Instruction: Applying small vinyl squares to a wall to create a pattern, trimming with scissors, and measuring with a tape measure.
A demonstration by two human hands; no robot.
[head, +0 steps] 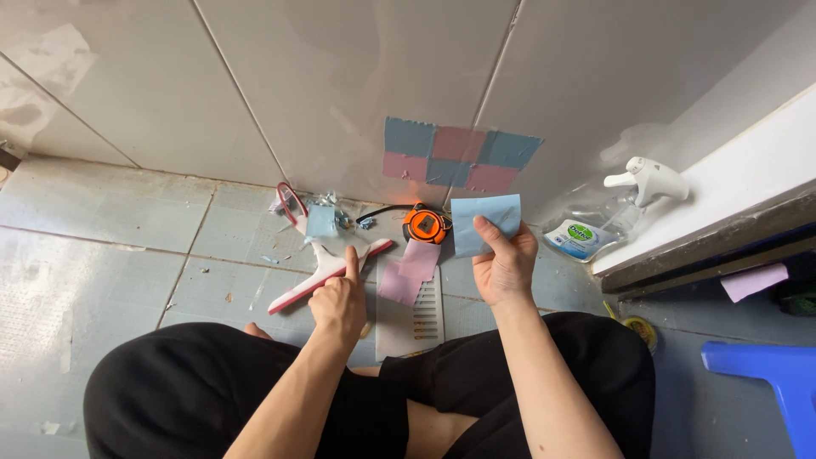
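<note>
Bare forearms and hands [340, 306], black shorts over bare knees.
</note>
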